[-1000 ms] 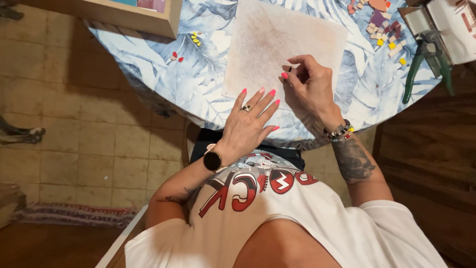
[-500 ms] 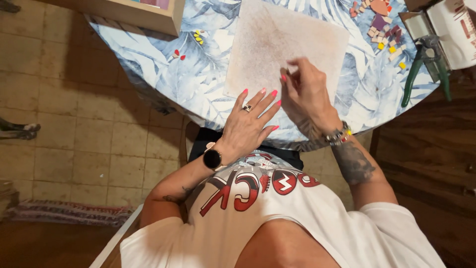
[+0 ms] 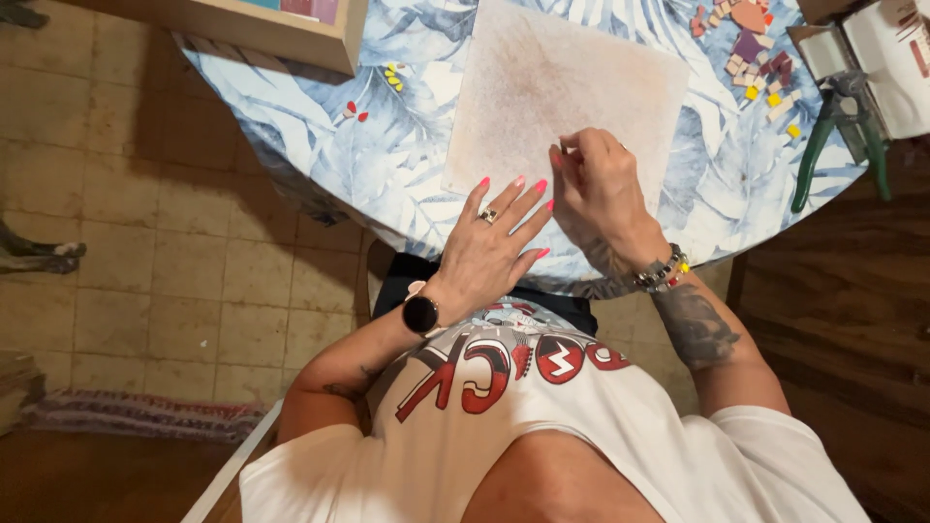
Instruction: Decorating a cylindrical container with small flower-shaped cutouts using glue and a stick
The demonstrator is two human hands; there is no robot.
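Observation:
A square beige speckled board [image 3: 562, 87] lies on a round table with a blue leaf-patterned cloth [image 3: 387, 165]. My left hand [image 3: 494, 242], with pink nails, a ring and a black wrist watch, rests flat with its fingers spread. Its fingertips touch the board's near edge. My right hand [image 3: 601, 189], wearing a beaded bracelet, sits on the board's near right part. Its thumb and forefinger are pinched together against the surface. Whether anything small is in the pinch is hidden.
A wooden frame [image 3: 262, 29] stands at the table's far left. Several small coloured mosaic pieces [image 3: 756, 48] lie at the far right, beside green-handled nippers [image 3: 833, 136] and a white box [image 3: 891, 58]. A few yellow and red bits [image 3: 387, 77] lie left of the board. To the left are tiled floor and a rug [image 3: 145, 416].
My right hand's pinch has shifted a little along the board's near edge. My left hand stays flat with fingers spread.

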